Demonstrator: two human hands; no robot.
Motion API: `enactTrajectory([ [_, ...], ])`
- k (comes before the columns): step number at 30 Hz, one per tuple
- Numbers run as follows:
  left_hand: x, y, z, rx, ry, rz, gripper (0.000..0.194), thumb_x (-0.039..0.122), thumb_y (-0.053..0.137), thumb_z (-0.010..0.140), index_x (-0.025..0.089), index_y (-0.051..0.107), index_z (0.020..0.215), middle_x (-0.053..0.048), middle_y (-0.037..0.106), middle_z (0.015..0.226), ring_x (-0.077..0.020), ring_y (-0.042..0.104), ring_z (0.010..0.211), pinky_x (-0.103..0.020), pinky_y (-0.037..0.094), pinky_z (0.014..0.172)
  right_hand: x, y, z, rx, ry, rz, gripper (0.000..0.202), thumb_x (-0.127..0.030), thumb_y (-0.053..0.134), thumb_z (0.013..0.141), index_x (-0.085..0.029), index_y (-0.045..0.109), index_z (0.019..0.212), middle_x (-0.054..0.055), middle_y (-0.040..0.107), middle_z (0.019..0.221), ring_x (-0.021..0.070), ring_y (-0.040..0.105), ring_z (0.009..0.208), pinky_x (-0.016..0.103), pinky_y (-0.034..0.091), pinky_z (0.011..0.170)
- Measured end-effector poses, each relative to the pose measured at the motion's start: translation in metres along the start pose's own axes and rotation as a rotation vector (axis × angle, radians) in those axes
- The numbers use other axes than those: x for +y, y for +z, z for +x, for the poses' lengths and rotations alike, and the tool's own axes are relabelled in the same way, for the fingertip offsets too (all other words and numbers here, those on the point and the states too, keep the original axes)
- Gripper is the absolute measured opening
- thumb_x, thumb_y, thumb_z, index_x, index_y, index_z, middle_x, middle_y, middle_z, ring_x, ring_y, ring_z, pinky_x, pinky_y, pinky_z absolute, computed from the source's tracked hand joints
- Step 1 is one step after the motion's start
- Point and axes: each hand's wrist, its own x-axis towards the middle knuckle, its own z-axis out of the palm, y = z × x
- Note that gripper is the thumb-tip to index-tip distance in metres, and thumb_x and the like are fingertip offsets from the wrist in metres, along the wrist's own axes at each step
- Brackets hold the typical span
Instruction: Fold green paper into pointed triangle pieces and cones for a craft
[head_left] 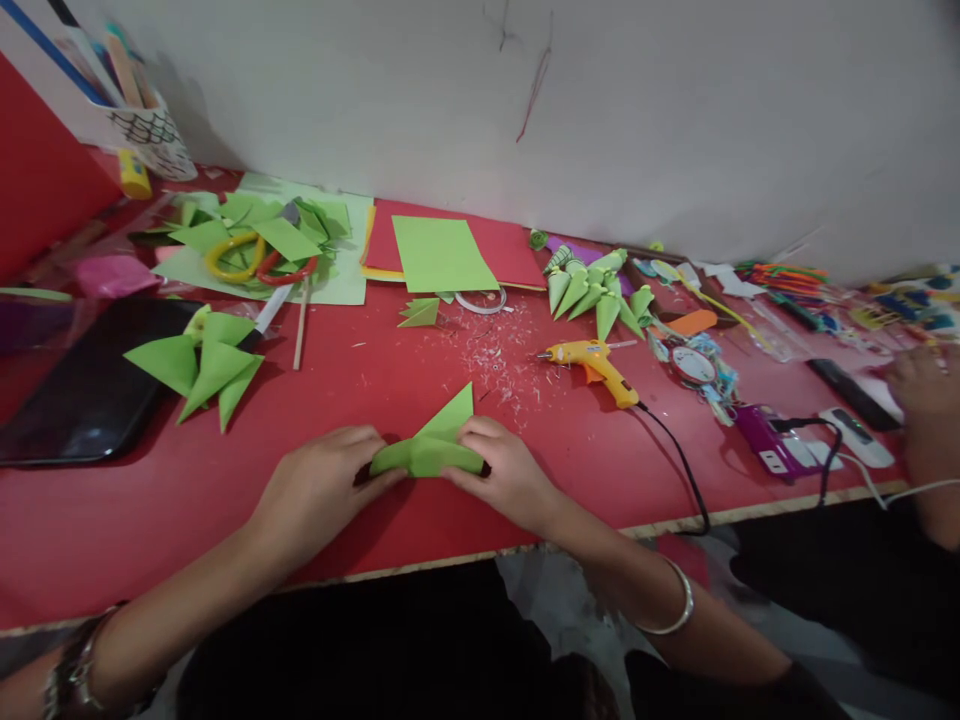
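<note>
Near the front edge of the red table (330, 545), a piece of green paper (431, 450) is held between both hands. It is folded, with one pointed corner standing up toward the wall. My left hand (322, 480) pinches its left end between thumb and fingers. At the right end, my right hand (506, 465) grips the paper in the same way. Beyond the hands lie a small folded green piece (420, 313) and scattered paper scraps. A yellow glue gun (592, 365) rests to the right, its nozzle pointing left.
Green paper cones (210, 365) lie on a black phone-like slab (75, 400) at left. Scissors (236, 257) sit among green cut pieces. A green sheet (442, 253) tops red paper. More cones (592, 290), a purple power adapter (772, 440) and another person's hand (926, 390) are at right.
</note>
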Motion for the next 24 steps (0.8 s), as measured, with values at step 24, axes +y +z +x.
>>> enactTrajectory([
  [24, 0.005, 0.000, -0.002, -0.087, 0.687, 0.389, 0.035, 0.027, 0.033, 0.090, 0.018, 0.048, 0.120, -0.004, 0.060, 0.113, -0.0191, 0.054, 0.103, -0.030, 0.036, 0.087, -0.004, 0.002, 0.003, -0.055, 0.008, -0.110, 0.019, -0.032, 0.050, 0.084, -0.014, 0.055, 0.081, 0.006, 0.054, 0.088, 0.0165, 0.049, 0.084, 0.029, 0.041, 0.076],
])
